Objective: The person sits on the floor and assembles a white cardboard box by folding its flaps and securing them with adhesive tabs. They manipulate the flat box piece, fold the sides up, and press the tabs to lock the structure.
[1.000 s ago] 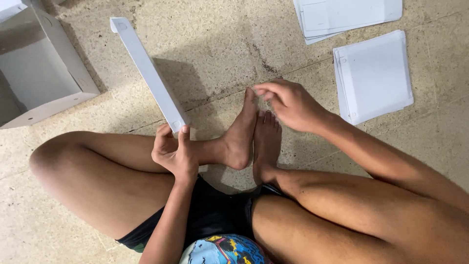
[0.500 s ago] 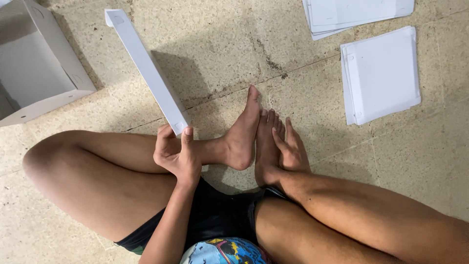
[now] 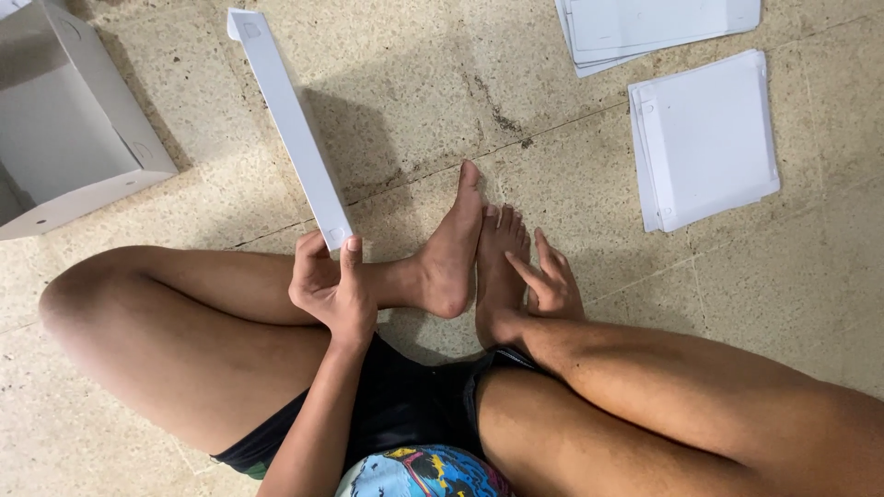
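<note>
- Cardboard strip [image 3: 293,129], long, white and flat, is standing in my left hand [image 3: 331,290]; I am pinching its near end between thumb and fingers, closed firmly around it.
- Its long axis is running from my hand away toward the far left, so the free end with its small tab is pointing at the far edge of the scene, close to the open white box [image 3: 69,138] lying on the floor at far left.
- My right hand [image 3: 545,283] is lying open and empty, fingers loosely spread, touching the top of my right foot [image 3: 497,267]; it is gripping nothing.
- The strip is sitting to the left of that hand, with my left foot [image 3: 451,253] between them, so my left hand is the nearer one by far, being on it already.
- Flat white sheets [image 3: 704,138] are lying stacked on the floor to the far right, well apart from both hands, nearer my right than my left.
- A second pile of sheets [image 3: 654,28] is lying just beyond them at the far edge.
- I am sitting cross-legged on the speckled stone floor [image 3: 414,83], with both feet meeting in the middle.
</note>
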